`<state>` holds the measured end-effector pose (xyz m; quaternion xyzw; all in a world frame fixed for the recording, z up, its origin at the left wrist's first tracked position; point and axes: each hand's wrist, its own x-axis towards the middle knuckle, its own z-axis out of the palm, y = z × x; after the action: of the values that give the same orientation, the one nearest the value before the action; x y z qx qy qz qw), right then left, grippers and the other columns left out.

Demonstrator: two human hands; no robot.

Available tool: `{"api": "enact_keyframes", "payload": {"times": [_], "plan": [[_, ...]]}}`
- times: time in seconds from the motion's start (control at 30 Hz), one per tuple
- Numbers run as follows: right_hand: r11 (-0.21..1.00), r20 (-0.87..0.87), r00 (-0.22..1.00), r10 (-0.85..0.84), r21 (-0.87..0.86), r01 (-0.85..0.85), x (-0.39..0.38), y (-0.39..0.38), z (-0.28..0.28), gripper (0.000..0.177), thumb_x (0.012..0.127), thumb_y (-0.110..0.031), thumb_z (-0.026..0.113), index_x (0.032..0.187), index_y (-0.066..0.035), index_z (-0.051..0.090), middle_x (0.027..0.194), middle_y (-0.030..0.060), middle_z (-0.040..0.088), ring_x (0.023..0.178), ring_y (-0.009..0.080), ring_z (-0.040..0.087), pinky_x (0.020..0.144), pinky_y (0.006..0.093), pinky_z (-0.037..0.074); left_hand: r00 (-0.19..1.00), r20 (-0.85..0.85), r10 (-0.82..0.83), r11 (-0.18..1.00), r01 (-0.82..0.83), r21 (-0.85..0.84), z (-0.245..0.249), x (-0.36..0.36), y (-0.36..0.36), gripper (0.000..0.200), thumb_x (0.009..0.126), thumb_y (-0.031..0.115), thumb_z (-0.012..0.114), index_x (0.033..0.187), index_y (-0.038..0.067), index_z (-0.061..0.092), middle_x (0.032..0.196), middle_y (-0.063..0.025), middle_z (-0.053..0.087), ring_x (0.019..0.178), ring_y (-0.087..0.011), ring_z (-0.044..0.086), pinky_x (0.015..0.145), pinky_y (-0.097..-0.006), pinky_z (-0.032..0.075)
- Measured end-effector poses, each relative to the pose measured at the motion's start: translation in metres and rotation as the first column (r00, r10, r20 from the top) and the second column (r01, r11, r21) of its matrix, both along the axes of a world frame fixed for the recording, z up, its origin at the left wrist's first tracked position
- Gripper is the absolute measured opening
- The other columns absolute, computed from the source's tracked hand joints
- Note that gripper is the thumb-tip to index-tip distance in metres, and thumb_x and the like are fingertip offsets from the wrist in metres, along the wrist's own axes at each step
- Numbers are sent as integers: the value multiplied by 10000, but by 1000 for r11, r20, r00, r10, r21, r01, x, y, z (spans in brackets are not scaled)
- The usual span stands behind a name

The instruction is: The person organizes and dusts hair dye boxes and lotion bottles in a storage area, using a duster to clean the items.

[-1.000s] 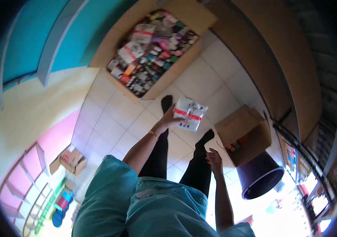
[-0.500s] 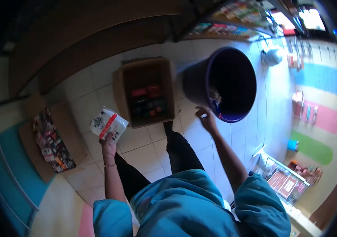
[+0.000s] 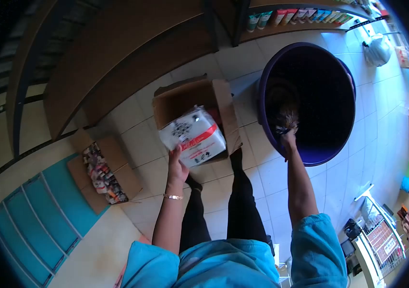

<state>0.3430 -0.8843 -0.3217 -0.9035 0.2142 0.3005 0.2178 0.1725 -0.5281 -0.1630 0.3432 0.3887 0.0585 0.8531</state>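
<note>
Above the open cardboard box (image 3: 185, 98), left hand (image 3: 177, 169) clasps white packet (image 3: 193, 137); right hand (image 3: 288, 140) grips purple bin (image 3: 316, 158), something brownish inside.

Print: too blurred for me to read on the white packet (image 3: 193, 137).
Interior: that packet covers most of the centre carton (image 3: 185, 96).
Grip: the right hand (image 3: 288, 140) has its fingers lost in shadow at the purple bin (image 3: 317, 158) rim.
Contents: too small to tell in the lower-left carton (image 3: 123, 175).
Labels: too small to read on the shelf goods (image 3: 300, 17) at the top of the frame.
</note>
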Motion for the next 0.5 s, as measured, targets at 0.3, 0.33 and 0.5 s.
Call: {"api": "enact_keyframes", "payload": {"times": [0.3,0.33,0.5], "plan": [[546,127,917,-378,831,109,-114,-40,255,469,901,-269,452,1278,-75,252,591,-17,414,428,45,334,370,200,275,962,253,98,995,-100,-6,74,13,-8,514,797,220,605,1232,70,375,1177,-92,494,1100,-224,476,941,-395,382],[540,109,931,-347,836,104,-127,-40,282,424,894,-274,452,1237,-72,307,601,-11,431,438,49,350,375,203,284,949,302,90,994,-105,37,87,13,-15,531,776,159,624,1232,64,369,1171,-95,493,1091,-224,483,939,-393,386],[543,314,934,-168,821,-178,-192,-25,338,145,775,-119,523,895,-39,515,667,59,543,521,185,548,457,274,417,849,523,76,997,-61,-46,214,17,-23,564,727,44,641,1223,49,372,1153,-120,500,1074,-246,499,870,-422,455]]}}
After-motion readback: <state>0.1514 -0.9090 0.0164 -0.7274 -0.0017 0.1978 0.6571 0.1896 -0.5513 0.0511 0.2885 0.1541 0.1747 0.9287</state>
